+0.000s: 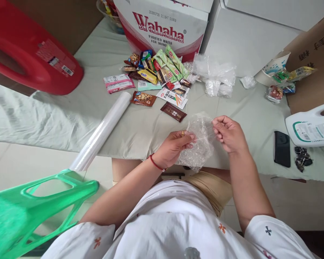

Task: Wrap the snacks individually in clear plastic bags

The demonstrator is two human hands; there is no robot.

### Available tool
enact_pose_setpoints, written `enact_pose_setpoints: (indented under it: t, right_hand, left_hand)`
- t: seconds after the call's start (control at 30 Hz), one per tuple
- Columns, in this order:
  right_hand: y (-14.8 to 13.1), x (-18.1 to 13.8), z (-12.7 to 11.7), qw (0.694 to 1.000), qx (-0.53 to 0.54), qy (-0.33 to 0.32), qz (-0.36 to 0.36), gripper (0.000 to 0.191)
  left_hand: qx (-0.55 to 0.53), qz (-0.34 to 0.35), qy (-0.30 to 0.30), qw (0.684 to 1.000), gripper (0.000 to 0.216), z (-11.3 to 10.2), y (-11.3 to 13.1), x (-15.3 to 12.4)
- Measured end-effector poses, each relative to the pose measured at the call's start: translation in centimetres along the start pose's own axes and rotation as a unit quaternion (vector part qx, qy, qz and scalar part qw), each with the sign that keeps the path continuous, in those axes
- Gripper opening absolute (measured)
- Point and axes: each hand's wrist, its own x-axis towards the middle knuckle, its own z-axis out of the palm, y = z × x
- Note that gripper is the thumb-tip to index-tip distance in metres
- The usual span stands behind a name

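Head cam: my left hand (175, 145) pinches the left edge of a crumpled clear plastic bag (198, 144), thumb and fingers closed on the film, w/ a small brownish bit at the fingertips, too small to tell what. Red string on that wrist. My right hand (228, 133) grips the bag's upper right edge, fingers curled in on it. Bag hangs between both hands, just over the near edge of the table (70, 115), above my lap.

Beyond the bag, a brown snack bar (174, 112) lies closest, then a choc-chip cookie pack (143, 98), then a heap of mixed snack packets (159, 68) in front of the Wahaha box (162, 25). Roll of cling film (102, 129) runs diagonally off the table edge, left of my hands. More clear bags (216, 77) sit right of the heap. Red jug (29, 54) far left. Right side: black phone (282, 148), keys (302, 158) just beside it, white detergent bottle (311, 126) behind them, paper cup (274, 68) on its side. Green plastic stool (29, 212) at lower left.
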Motion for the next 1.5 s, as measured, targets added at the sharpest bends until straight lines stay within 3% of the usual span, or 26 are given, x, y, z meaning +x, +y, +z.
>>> enact_pose_setpoints:
  t: [0.1, 0.17, 0.3, 0.4, 0.6, 0.7, 0.83, 0.93, 1.03, 1.1, 1.17, 1.27, 1.33, 1.5]
  right_hand:
    - [-0.6, 2.2, -1.5, 0.999, 0.036, -0.015, 0.030, 0.047]
    - [-0.5, 2.8, -1.4, 0.998, 0.055, 0.003, 0.005, 0.049]
    - [1.0, 0.8, 0.0, 0.991, 0.054, 0.111, -0.058, 0.059]
    - [2.8, -1.6, 1.3, 0.984, 0.015, 0.170, -0.057, 0.069]
    - [4.4, -2.0, 2.6, 0.994, -0.057, 0.080, -0.050, 0.044]
    - [4.1, -0.6, 1.7, 0.993, 0.026, 0.102, -0.056, 0.041]
    - [3.7, 0.5, 0.5, 0.989, 0.077, 0.125, -0.025, 0.045]
    - [3.5, 0.5, 0.6, 0.988, 0.042, 0.146, -0.027, 0.043]
    - [3.5, 0.0, 1.7, 0.989, 0.025, 0.144, -0.030, 0.038]
    - [3.5, -0.4, 2.6, 0.988, 0.025, 0.146, -0.034, 0.035]
    - [3.4, -0.7, 3.4, 0.987, 0.024, 0.150, -0.047, 0.034]
    - [3.3, -1.3, 4.4, 0.987, 0.019, 0.144, -0.067, 0.034]
    - [3.2, -1.9, 4.8, 0.988, 0.007, 0.135, -0.080, 0.033]
    - [2.8, -2.9, 4.7, 0.989, -0.018, 0.116, -0.087, 0.030]
  left_hand:
    - [-0.041, -0.023, -0.038, 0.998, 0.031, -0.9, 0.9, -0.1]
    - [-0.066, -0.007, -0.018, 0.998, 0.033, -1.1, 0.9, 0.0]
    - [-0.085, 0.044, 0.048, 0.994, 0.033, -0.9, 0.0, 0.5]
    - [-0.077, 0.076, 0.070, 0.992, 0.036, -0.4, -0.7, 0.9]
    - [-0.037, 0.079, 0.056, 0.995, 0.039, 0.4, -1.2, 0.6]
    - [-0.002, 0.035, 0.033, 0.999, 0.038, -1.3, 0.2, 0.0]
    - [0.052, -0.056, 0.002, 0.997, 0.034, -6.1, 3.6, -0.4]
    - [0.068, -0.062, 0.096, 0.991, 0.032, -9.5, 5.7, -0.3]
    - [0.056, 0.010, 0.244, 0.968, 0.038, -10.8, 6.1, -0.9]
    - [0.048, 0.058, 0.304, 0.950, 0.045, -10.3, 5.0, -2.1]
    - [0.041, 0.042, 0.301, 0.952, 0.055, -8.9, 3.1, -3.7]
    - [0.032, -0.129, 0.174, 0.976, 0.079, -6.1, -0.1, -5.2]
    - [0.022, -0.172, 0.123, 0.977, 0.088, -4.2, -1.4, -4.9]
    - [0.026, -0.068, 0.153, 0.986, 0.065, -2.1, -1.3, -2.0]
